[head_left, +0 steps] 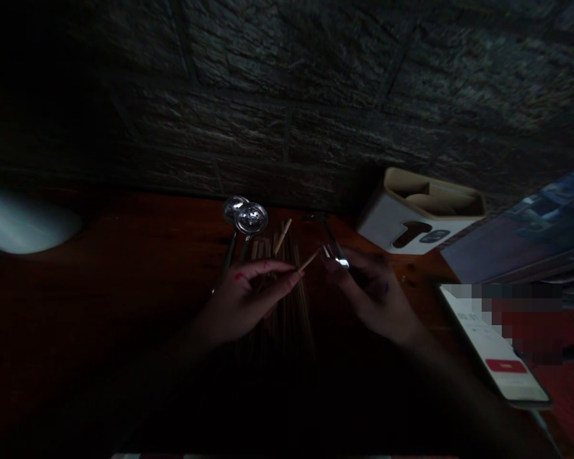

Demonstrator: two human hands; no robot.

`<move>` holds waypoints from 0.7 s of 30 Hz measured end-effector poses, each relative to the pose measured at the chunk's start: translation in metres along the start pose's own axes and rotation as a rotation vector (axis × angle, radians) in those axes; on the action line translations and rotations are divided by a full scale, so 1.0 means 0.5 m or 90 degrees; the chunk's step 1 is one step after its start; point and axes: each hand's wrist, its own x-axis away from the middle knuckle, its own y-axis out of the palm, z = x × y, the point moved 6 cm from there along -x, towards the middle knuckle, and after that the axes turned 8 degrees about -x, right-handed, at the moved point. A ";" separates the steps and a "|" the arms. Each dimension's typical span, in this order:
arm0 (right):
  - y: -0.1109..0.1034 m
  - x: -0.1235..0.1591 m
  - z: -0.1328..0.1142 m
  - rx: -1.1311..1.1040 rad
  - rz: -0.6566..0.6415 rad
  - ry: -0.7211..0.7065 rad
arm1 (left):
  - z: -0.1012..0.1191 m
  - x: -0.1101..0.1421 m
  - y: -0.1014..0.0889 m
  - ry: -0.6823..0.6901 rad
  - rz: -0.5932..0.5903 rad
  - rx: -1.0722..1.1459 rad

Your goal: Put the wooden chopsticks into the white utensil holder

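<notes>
My left hand (249, 296) pinches a light wooden chopstick (309, 261) between thumb and fingers, its tip pointing up and right. My right hand (373, 290) is closed around a shiny metal utensil, apparently a fork (342, 262), whose bright end lies close to the chopstick's tip. Whether the two touch, I cannot tell. Beneath and between my hands, several more chopsticks (287, 312) lie side by side on the wooden table (138, 274). Two metal slotted ladles (251, 218) rest beyond my left hand, bowls overlapping. Dim light hides much of the handles.
A white utensil holder (421, 217) with compartments stands against the stone wall (268, 127) at the back right. A lit phone (492, 350) lies at the right edge. At the far left is a pale rounded object (29, 220). A dark thin utensil (330, 229) lies behind my right hand.
</notes>
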 end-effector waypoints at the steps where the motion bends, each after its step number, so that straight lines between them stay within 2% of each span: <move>1: 0.001 0.000 -0.001 0.007 -0.004 -0.012 | 0.000 0.000 0.000 0.000 -0.001 -0.003; 12: 0.004 -0.003 -0.012 0.082 0.001 -0.080 | -0.004 -0.003 0.001 -0.006 -0.008 -0.018; 21: -0.020 -0.005 0.009 0.068 0.045 -0.043 | -0.005 -0.003 -0.003 0.008 -0.003 -0.013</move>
